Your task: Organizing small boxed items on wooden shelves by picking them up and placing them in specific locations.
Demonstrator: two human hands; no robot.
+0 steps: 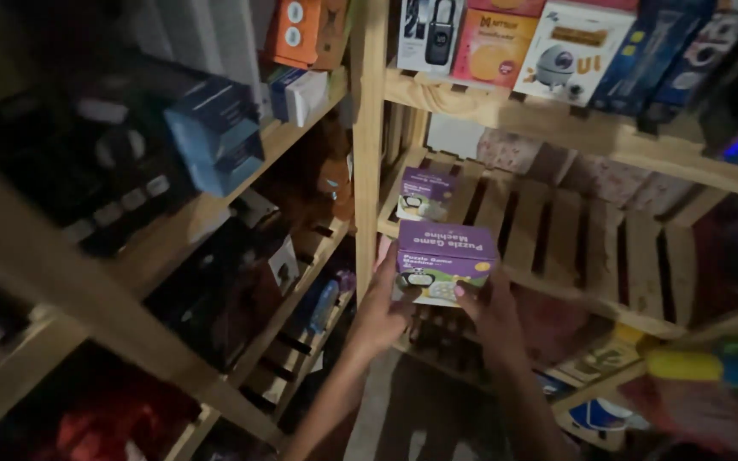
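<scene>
Both my hands hold a small purple and white game box point(442, 261) at the front edge of a slatted wooden shelf point(591, 248). My left hand point(382, 312) grips its left side from below. My right hand point(493, 312) grips its right lower corner. A second, matching purple box point(424, 194) stands further back on the same shelf, at its left end. The rest of that shelf is bare slats.
A wooden upright post point(369, 128) divides two shelf units. Boxed goods point(557, 47) line the shelf above. Blue and dark boxes point(215, 137) fill the left unit's shelves. A yellow and green toy point(711, 367) sticks out at lower right.
</scene>
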